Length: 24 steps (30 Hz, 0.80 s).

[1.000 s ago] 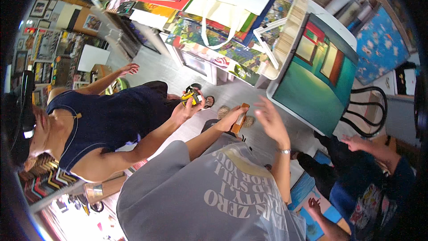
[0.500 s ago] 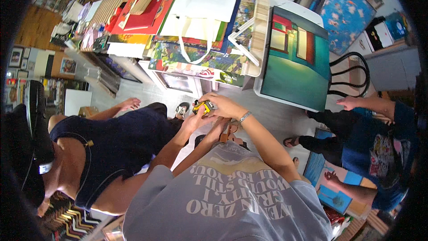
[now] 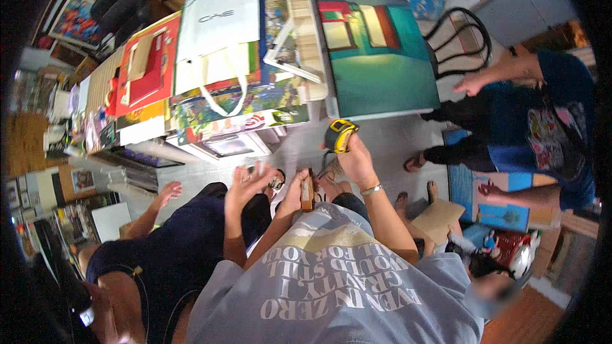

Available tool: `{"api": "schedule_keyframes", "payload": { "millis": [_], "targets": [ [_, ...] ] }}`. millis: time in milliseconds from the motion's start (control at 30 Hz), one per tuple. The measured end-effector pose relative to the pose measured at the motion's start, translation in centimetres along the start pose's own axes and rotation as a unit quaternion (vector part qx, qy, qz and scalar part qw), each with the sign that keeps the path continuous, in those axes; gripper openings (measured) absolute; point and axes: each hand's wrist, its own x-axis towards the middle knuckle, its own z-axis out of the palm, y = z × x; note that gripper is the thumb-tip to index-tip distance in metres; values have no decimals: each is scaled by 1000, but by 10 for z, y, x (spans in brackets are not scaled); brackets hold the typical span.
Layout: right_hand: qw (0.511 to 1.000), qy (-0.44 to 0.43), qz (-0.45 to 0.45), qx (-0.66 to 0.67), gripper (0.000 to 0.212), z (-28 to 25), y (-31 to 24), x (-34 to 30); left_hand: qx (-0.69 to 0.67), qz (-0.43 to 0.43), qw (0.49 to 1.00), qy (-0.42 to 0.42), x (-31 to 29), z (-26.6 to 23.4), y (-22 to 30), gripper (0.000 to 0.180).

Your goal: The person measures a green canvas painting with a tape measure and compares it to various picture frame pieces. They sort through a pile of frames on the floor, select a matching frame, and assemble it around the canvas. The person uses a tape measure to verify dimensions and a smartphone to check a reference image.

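My right hand (image 3: 357, 162) grips a yellow and black tape measure (image 3: 340, 136), raised near the front edge of a table. Close to my grey shirt, my left hand (image 3: 295, 191) is closed around a small brown, flat-sided piece (image 3: 308, 190); its exact kind cannot be made out. To the left of it, a co-worker's hand (image 3: 248, 188) is held up with spread fingers, apart from mine and holding nothing.
A green painting (image 3: 382, 76) lies on the table ahead, beside a white tote bag (image 3: 220, 19) and a white frame corner (image 3: 287, 57). A black chair (image 3: 468, 41) stands beyond. People stand at left (image 3: 172, 242) and right (image 3: 542, 127); another person (image 3: 491, 280) is low at right.
The tape measure was between my right hand and the co-worker's hand; now my right hand alone has it, farther right. The co-worker's hand has drawn back left, and the view has shifted.
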Motion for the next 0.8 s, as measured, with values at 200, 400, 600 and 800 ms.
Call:
{"api": "schedule_keyframes", "payload": {
  "millis": [200,400,600,800],
  "targets": [
    [990,83,3,113,53,-76,-4,-29,266,132,954,32,84,-9,-47,43],
    [932,130,53,-334,53,-131,-3,-63,438,45,898,-5,140,41,-70,48],
    [879,149,142,-429,47,-179,-12,-76,454,18,877,156,178,24,-114,52],
    [793,135,196,-561,72,-196,-40,-84,299,-95,928,202,212,3,-142,44]
  ]
}}
